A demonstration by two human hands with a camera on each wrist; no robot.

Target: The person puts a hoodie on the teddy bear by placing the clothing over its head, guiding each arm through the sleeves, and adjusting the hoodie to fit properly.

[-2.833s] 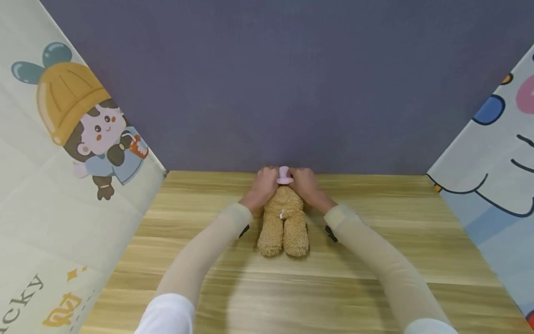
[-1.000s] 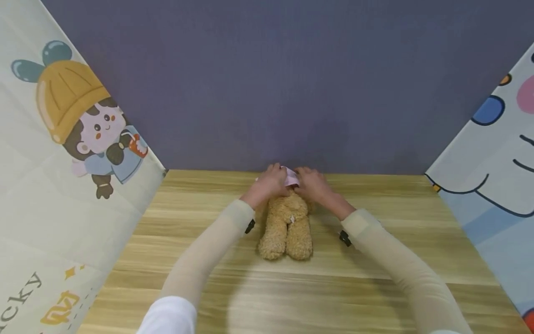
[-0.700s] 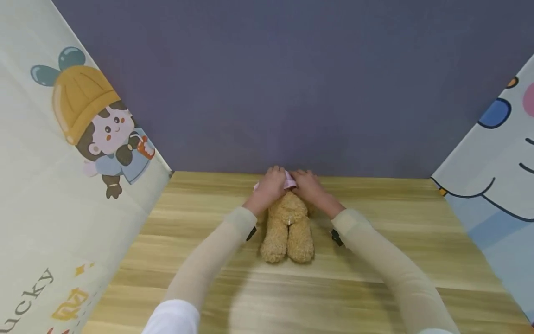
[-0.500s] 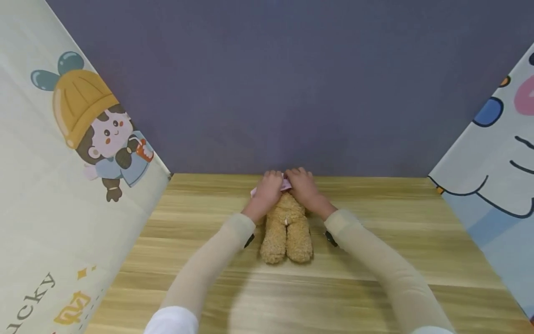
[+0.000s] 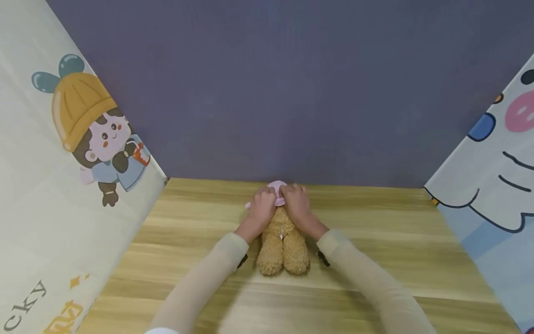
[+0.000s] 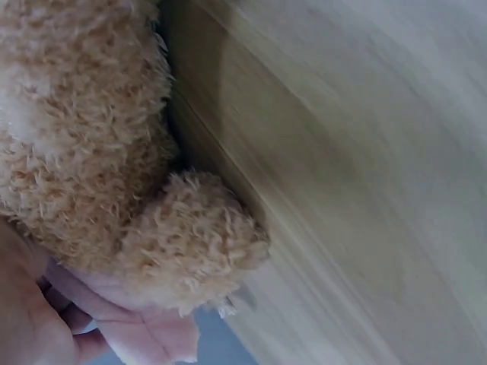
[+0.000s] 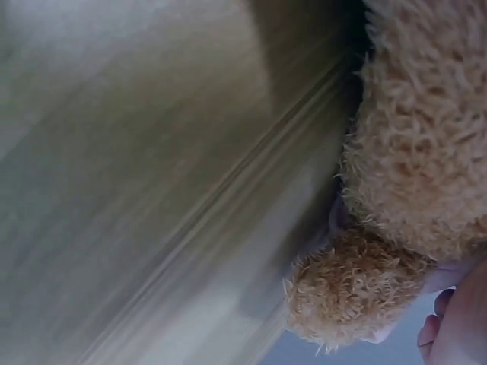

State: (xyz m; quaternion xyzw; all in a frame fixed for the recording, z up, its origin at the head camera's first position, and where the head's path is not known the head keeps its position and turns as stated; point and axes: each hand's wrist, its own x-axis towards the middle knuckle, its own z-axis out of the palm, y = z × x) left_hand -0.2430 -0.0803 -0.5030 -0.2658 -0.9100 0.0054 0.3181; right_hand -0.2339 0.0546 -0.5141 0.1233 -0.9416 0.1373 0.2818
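Note:
A light-brown curly plush toy (image 5: 281, 227) lies on the table with its two legs pointing toward me. A small white tag (image 5: 281, 235) shows between the legs. Pink cloth (image 5: 277, 186) covers its upper end, which the hands and cloth hide. My left hand (image 5: 263, 204) holds the cloth at the left with curled fingers; in the left wrist view a seamed pink flap (image 6: 148, 331) hangs beside a plush arm (image 6: 194, 239). At the right, my right hand (image 5: 296, 202) grips the cloth, close to the other plush arm (image 7: 354, 289) in the right wrist view.
The wood-grain table (image 5: 367, 273) ends at a dark grey-blue wall (image 5: 292, 93) just behind the hands. Printed cartoon panels stand at left (image 5: 25, 185) and right (image 5: 496, 204). A small black device sits under each wrist.
Both hands have come slightly nearer to me, and more pink cloth shows beyond and between them. Earlier the cloth was a narrower band between the hands. The head view has tilted slightly.

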